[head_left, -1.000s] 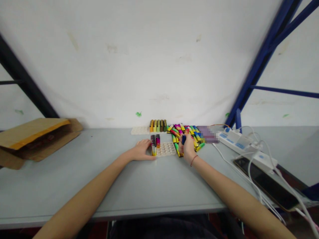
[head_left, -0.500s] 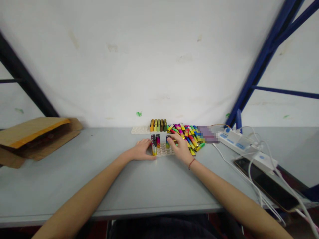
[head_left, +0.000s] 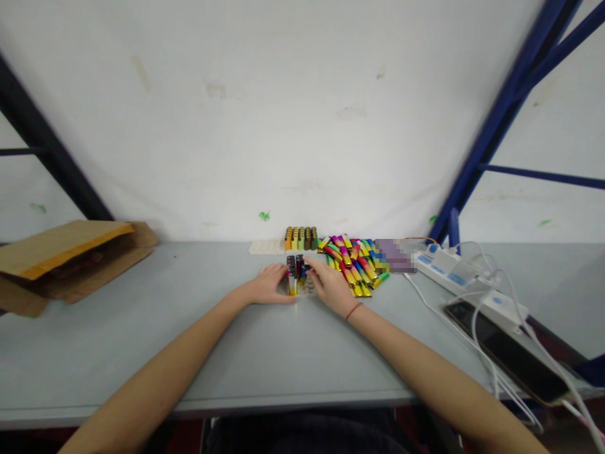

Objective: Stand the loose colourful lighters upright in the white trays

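Note:
My left hand rests on the grey table, its fingers against the left edge of a small white tray whose surface is mostly hidden by my hands. A few colourful lighters stand upright in that tray. My right hand reaches over the tray, fingers pinched on a lighter beside the standing ones. A pile of colourful lighters lies just right of my right hand.
A second white tray with a row of upright lighters sits by the wall. A cardboard box lies far left. Power strips, white cables and a phone are at the right. Blue and black frame bars flank the table.
My right hand came from the pile with a lighter and moved left across the tray to the standing lighters. My left hand has stayed put.

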Demonstrator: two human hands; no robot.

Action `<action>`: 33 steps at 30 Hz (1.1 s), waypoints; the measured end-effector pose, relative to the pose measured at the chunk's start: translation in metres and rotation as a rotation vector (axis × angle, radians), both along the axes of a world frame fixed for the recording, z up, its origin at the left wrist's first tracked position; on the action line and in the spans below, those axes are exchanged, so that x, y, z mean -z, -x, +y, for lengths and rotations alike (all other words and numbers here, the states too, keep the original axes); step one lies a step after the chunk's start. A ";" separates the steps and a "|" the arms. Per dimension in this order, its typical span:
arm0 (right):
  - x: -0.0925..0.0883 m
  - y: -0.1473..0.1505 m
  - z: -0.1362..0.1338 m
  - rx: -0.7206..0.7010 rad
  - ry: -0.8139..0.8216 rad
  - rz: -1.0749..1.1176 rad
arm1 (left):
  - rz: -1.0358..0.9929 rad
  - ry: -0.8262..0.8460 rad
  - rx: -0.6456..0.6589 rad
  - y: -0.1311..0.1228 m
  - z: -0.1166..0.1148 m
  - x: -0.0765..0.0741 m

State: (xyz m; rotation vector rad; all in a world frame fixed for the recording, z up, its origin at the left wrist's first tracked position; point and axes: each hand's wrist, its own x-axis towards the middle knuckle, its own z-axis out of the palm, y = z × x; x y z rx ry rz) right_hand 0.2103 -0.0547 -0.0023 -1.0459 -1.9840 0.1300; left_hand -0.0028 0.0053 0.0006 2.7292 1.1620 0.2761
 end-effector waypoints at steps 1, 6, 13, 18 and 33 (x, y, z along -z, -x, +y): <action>0.000 0.000 0.000 0.026 0.004 -0.025 | 0.002 -0.002 0.001 0.000 0.000 0.000; -0.002 0.002 -0.001 0.029 -0.031 -0.175 | 0.012 -0.011 -0.002 0.000 0.001 0.000; -0.033 -0.040 0.001 0.403 0.029 -0.381 | 0.040 -0.005 -0.010 0.002 0.003 0.003; -0.041 -0.088 0.008 0.799 0.429 -0.479 | 0.058 0.001 -0.015 0.002 0.002 0.002; -0.034 -0.087 0.015 0.352 0.160 0.032 | 0.075 0.006 -0.025 0.000 0.000 -0.002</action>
